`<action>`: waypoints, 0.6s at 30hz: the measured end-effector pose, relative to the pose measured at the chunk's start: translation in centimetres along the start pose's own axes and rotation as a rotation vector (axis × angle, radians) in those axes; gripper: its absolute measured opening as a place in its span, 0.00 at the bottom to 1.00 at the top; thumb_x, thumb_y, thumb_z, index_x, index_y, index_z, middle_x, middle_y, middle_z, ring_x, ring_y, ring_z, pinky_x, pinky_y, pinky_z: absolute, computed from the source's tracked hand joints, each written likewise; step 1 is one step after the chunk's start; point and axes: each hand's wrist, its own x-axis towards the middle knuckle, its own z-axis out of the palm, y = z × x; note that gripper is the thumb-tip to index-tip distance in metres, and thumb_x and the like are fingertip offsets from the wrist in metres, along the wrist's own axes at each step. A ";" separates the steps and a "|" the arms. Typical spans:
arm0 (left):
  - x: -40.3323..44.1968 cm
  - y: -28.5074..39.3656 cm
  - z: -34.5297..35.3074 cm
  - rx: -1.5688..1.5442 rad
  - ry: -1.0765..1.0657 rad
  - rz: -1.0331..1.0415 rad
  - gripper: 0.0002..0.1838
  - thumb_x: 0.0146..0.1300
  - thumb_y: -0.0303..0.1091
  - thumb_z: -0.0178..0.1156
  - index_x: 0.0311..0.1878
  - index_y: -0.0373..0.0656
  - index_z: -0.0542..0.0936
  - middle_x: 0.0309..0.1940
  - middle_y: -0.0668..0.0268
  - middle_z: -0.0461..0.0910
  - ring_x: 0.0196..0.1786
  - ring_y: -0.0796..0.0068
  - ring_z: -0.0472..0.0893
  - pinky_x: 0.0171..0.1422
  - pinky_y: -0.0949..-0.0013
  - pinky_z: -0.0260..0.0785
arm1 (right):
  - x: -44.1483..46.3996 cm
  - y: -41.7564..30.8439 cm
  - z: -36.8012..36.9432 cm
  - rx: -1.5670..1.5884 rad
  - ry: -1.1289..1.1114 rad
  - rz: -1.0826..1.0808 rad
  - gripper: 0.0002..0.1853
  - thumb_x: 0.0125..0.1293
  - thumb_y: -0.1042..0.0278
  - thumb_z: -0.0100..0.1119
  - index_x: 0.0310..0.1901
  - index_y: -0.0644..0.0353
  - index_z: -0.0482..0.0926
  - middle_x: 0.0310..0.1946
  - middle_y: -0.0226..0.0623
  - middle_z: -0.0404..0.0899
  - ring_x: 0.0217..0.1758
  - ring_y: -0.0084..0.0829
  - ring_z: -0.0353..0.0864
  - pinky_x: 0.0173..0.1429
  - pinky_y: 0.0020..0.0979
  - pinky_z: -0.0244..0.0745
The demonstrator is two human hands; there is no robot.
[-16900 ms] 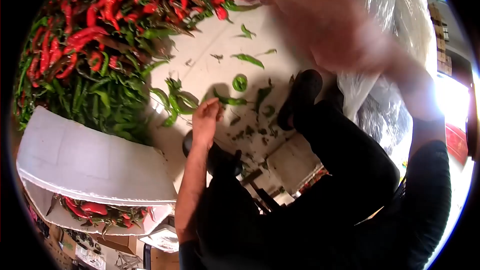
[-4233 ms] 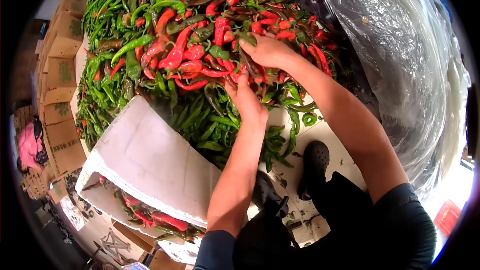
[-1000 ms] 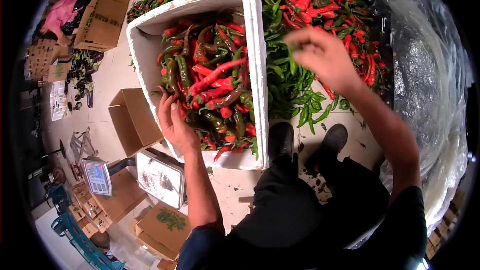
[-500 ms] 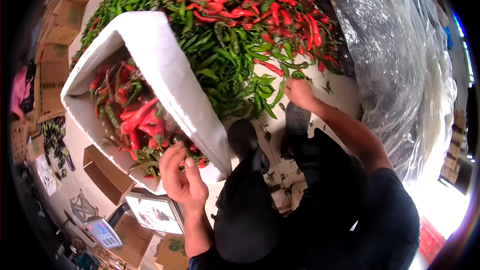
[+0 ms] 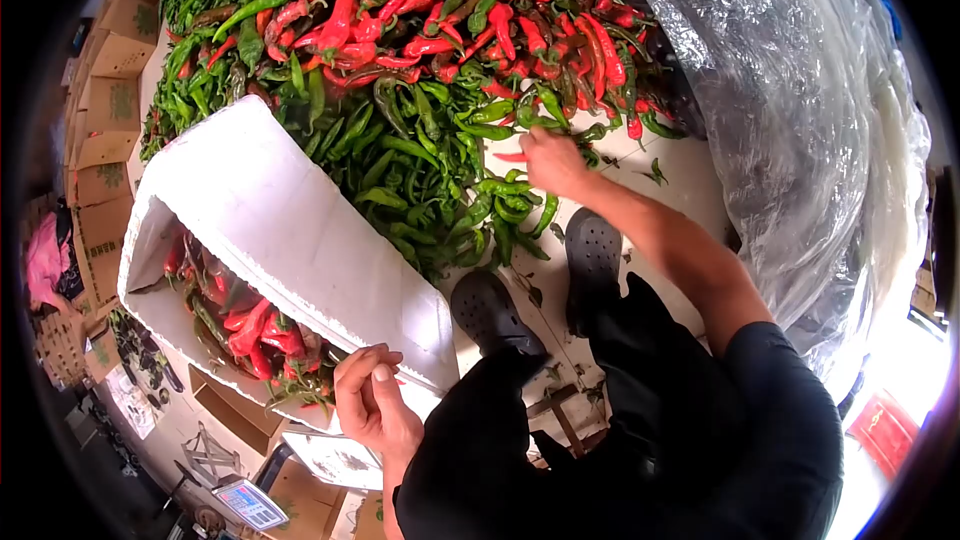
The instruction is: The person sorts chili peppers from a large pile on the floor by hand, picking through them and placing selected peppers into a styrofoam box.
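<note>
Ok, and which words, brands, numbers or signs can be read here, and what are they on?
No text can be read for certain.
Stacked cartons at the left: a dark line of print, too blurred to read, and green leafy emblems with no legible words.
Scale display at the bottom: marks on a blue and white panel, too small to read.
White box of peppers: no lettering shows.

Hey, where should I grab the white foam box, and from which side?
Probably the long rim of the white foam box, from its open side by your left hand: that edge gives fingers something to hook, while the outer wall is broad and smooth.
</note>
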 end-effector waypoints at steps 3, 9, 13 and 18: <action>0.8 0.5 1.4 -0.010 -0.037 0.028 0.06 0.71 0.23 0.55 0.48 0.34 0.79 0.41 0.56 0.81 0.38 0.70 0.80 0.42 0.70 0.72 | 3.1 2.2 -1.8 -0.146 0.291 -0.268 0.11 0.56 0.74 0.58 0.42 0.66 0.78 0.42 0.45 0.80 0.49 0.45 0.82 0.47 0.42 0.82; 1.4 1.0 1.2 -0.038 -0.158 0.055 0.06 0.69 0.18 0.56 0.46 0.31 0.79 0.42 0.53 0.81 0.40 0.68 0.82 0.48 0.70 0.75 | 6.0 0.7 -2.3 -0.392 -0.074 -0.104 0.17 0.61 0.70 0.58 0.51 0.65 0.84 0.52 0.46 0.82 0.54 0.42 0.82 0.53 0.38 0.80; 0.8 0.1 1.5 -0.046 -0.142 0.000 0.05 0.68 0.19 0.58 0.45 0.32 0.79 0.40 0.54 0.82 0.39 0.69 0.82 0.46 0.69 0.74 | 4.6 0.5 0.2 -0.453 -0.109 -0.123 0.20 0.61 0.69 0.59 0.55 0.66 0.82 0.54 0.51 0.80 0.54 0.44 0.82 0.54 0.38 0.80; 0.9 0.5 1.8 -0.035 -0.246 -0.002 0.04 0.70 0.22 0.57 0.45 0.33 0.79 0.38 0.57 0.82 0.40 0.72 0.80 0.47 0.70 0.71 | 2.3 0.2 2.0 -0.607 -0.058 -0.142 0.18 0.61 0.67 0.59 0.51 0.64 0.83 0.52 0.51 0.80 0.47 0.42 0.85 0.47 0.36 0.81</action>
